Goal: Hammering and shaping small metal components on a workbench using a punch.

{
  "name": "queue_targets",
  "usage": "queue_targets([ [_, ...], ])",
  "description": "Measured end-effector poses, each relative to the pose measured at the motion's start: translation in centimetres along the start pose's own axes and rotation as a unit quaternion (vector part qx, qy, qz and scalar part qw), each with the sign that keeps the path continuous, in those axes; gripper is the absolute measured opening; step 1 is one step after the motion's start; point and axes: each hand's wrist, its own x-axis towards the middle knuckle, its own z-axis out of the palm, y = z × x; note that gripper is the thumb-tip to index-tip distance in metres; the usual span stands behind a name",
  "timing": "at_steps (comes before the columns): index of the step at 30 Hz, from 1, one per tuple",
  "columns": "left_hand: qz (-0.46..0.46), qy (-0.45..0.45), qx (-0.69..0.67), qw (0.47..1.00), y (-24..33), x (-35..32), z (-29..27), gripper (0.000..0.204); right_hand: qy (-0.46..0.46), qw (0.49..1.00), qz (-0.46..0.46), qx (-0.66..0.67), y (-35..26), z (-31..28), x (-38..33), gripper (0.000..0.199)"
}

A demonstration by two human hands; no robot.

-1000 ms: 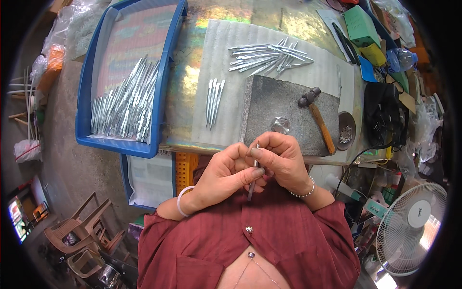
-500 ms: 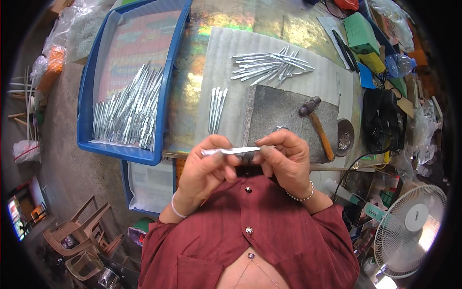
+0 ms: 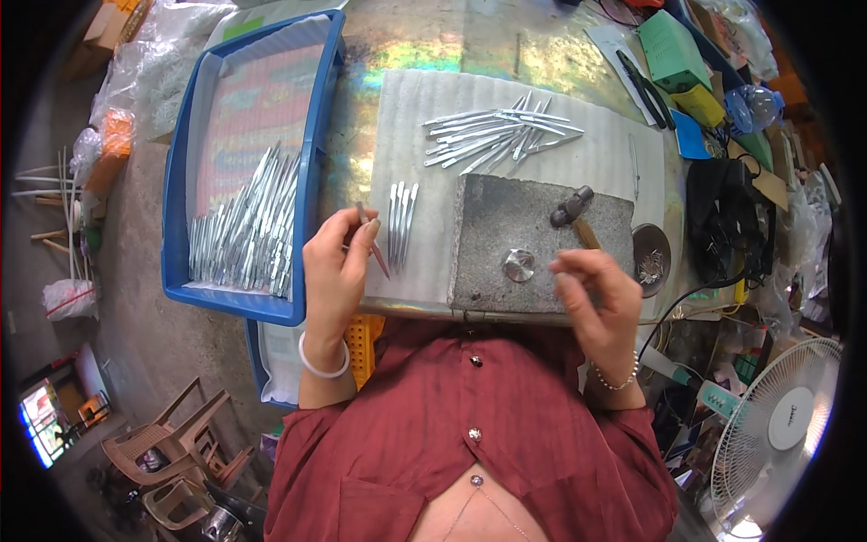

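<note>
My left hand (image 3: 336, 262) is closed in a pinch on a slim, pointed metal piece (image 3: 377, 248), held slanted beside a short row of similar silver pieces (image 3: 402, 226) on the white foam sheet (image 3: 411, 90). My right hand (image 3: 601, 298) is over the right front of a grey stone block (image 3: 488, 226); its fingers are partly curled and apart, with nothing visible in them. A hammer (image 3: 572, 208) rests on the block, part of its wooden handle hidden by that hand. Left of the hand, a shiny round metal disc (image 3: 518, 265) lies on the stone.
A blue tray (image 3: 310, 181) with many silver pieces stands at the left. A loose pile of pieces (image 3: 501, 131) lies behind the block. At the right are a dark bowl (image 3: 646, 239) of tiny metal parts, black-handled pliers (image 3: 643, 88), a green box (image 3: 673, 52) and a fan (image 3: 786, 425).
My hands have parted: the left has carried the metal piece leftward to the row, and the right has let go of it and moved right. The disc on the block is now uncovered.
</note>
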Motion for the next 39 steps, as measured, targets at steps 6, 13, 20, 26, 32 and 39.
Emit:
queue_targets([
  [6,0.043,-0.012,0.146,0.988,-2.3,2.7,2.7,0.022,0.052,0.971,-0.014,-0.235,2.0,-3.1,0.5,0.032],
  [13,0.084,0.006,0.208,0.975,0.4,3.4,3.1,0.023,0.005,0.941,-0.013,-0.339,3.6,-2.7,0.5,0.043],
  [20,0.185,-0.026,0.172,0.967,5.2,9.9,7.2,0.015,-0.022,0.949,0.020,-0.314,3.8,-2.9,0.0,0.043],
  [26,0.158,-0.116,0.267,0.943,1.0,15.9,10.6,0.016,-0.022,0.968,0.042,-0.247,4.2,-3.2,-1.5,0.041],
  [32,0.205,-0.159,0.272,0.927,1.1,16.3,10.7,0.016,-0.007,0.967,0.016,-0.254,4.5,-3.3,-1.8,0.041],
  [39,0.175,-0.045,0.145,0.973,4.3,12.4,7.3,0.010,0.062,0.997,0.005,-0.049,6.8,-4.5,-1.5,0.025],
])
